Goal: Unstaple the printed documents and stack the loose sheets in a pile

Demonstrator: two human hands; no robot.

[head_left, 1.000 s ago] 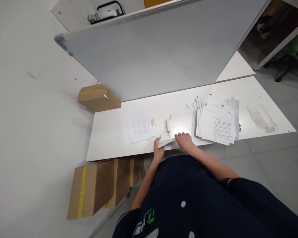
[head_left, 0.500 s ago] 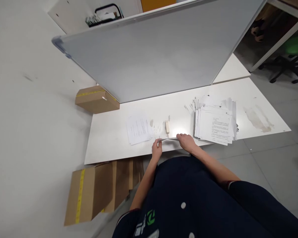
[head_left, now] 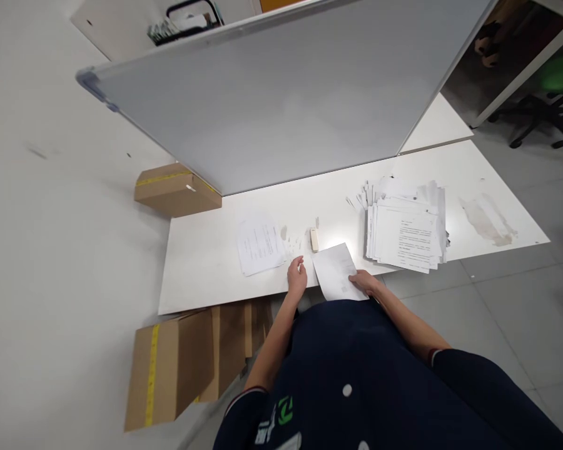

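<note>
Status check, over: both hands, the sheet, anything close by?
Right hand gripping sheet by its edge. Left hand apart from it, loosely open. Small cream block on table, near sheet's far-left corner.

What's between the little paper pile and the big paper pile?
In the head view, a beige block and some smudges on the table; lower down, the left hand and a sheet held by the right hand.
</note>
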